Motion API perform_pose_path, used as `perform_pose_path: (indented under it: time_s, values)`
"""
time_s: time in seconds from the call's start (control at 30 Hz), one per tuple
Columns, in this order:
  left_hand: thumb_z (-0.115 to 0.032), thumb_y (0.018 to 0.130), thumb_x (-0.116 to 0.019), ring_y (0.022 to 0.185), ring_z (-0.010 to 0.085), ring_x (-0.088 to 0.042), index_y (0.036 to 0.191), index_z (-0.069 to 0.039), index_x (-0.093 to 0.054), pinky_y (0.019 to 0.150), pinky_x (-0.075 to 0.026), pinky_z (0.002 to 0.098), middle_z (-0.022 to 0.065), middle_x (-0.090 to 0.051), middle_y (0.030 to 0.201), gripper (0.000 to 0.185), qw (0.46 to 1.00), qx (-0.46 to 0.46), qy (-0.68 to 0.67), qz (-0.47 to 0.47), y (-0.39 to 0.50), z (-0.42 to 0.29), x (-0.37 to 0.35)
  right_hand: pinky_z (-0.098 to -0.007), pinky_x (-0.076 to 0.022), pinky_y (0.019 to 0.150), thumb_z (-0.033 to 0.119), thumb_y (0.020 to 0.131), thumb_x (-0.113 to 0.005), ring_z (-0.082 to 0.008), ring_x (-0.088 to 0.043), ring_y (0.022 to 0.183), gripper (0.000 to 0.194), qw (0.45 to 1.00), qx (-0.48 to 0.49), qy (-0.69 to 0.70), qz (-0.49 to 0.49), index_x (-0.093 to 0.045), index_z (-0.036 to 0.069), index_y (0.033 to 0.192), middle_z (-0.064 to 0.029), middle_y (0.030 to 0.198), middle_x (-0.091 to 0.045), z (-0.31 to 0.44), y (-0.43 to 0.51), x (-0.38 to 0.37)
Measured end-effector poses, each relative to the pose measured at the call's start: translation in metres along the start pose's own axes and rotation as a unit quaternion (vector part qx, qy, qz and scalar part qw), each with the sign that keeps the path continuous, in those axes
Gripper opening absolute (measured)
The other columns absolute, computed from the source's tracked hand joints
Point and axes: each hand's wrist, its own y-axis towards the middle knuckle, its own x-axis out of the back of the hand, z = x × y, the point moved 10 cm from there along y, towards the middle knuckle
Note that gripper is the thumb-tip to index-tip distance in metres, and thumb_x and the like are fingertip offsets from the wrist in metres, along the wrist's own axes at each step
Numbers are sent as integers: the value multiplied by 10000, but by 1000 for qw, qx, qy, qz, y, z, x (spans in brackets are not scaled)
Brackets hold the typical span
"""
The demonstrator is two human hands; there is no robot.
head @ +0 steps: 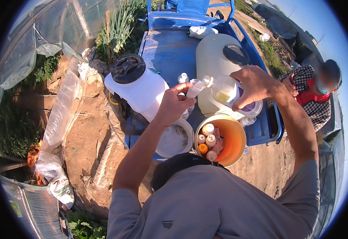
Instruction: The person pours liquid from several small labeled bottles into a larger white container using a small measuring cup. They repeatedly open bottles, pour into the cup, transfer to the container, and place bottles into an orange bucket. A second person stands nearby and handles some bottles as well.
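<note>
My left hand holds a small clear plastic measuring cup between thumb and fingers. My right hand grips a clear plastic bottle with a purple and white label, tipped so its uncapped mouth is right beside the cup's rim. Some yellowish liquid shows inside the bottle; whether any is flowing I cannot tell. Below my hands stand a white bucket with foamy, whitish contents and an orange-lined bucket holding several capped bottles and small packets. More white bottles stand behind my left hand.
On the blue cart bed are a white tank with a black lid and a large pale plastic barrel. A person in a checked garment is at the right. Plastic-film greenhouses flank the dirt path.
</note>
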Motion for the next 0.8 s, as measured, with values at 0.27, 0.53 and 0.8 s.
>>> perform_pose_path:
  time_s: [0.27,0.53,0.8]
  values:
    - [-62,931,-787,966,130,-770,1497,39,-643,869,-617,300,130,-776,1307,593,998,-22,50,2,8,5,-5,-412,-662,842,523,566,-929,-325,-825,855,738,1000,-7,-14,21,-831,-3,1074,-186,961,-834,3,4,2]
    - [-68,912,-791,941,158,-772,1493,55,-638,859,-615,298,135,-771,1312,613,998,-44,35,-9,9,8,-9,-424,-655,851,542,559,-917,-342,-816,862,753,999,-17,-28,35,-828,-5,1068,-201,951,-825,3,3,2]
    - [-57,908,-790,948,205,-788,1468,54,-655,851,-628,323,165,-765,1316,586,999,-36,30,-11,5,4,-15,-425,-655,856,572,559,-924,-347,-818,872,789,996,-34,-74,46,-823,-4,1089,-206,960,-823,3,2,3]
